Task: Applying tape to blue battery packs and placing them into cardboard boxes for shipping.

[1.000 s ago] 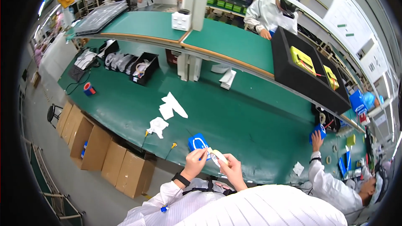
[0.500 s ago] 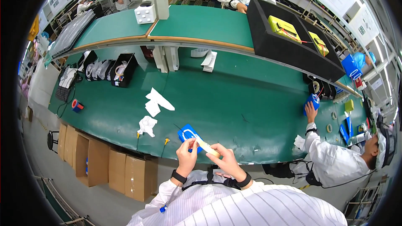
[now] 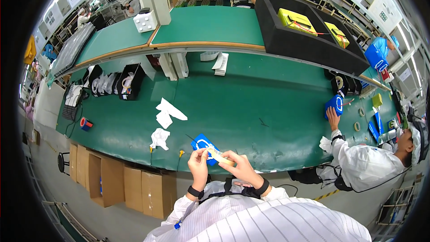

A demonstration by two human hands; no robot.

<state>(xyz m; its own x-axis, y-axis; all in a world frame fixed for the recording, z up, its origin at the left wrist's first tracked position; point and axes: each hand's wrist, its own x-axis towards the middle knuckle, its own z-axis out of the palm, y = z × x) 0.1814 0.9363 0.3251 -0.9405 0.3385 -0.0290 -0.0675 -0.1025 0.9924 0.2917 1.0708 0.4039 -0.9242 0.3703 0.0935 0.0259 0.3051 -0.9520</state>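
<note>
At the bench's near edge, my right hand (image 3: pixel 243 170) grips a cream roll of tape (image 3: pixel 222 158), held on edge between thumb and fingers. My left hand (image 3: pixel 198 165) is closed in a pinch at the roll's left end, seemingly on the tape's loose end; the fingertips hide the exact grip. Just beyond both hands lies a blue wrapped pack (image 3: pixel 201 141) with a white loop on its top and a thin dark lead at its far left corner. Yellow-tipped leads (image 3: pixel 181 153) hang over the bench edge to its left.
White paper pieces (image 3: pixel 166 112) and a crumpled white sheet (image 3: pixel 159 139) lie left of centre. A raised shelf (image 3: pixel 206 27) crosses the far side, bearing a black tray (image 3: pixel 286 40) with yellow packs. At right, a co-worker (image 3: pixel 376 161) holds another blue pack (image 3: pixel 333 105). Cardboard boxes (image 3: pixel 134 188) stand below left.
My hands stay near the blue pack, with the roll's right end slightly higher and closer to my left hand. The co-worker's pack has turned, showing a red wire. The whole view has shifted slightly.
</note>
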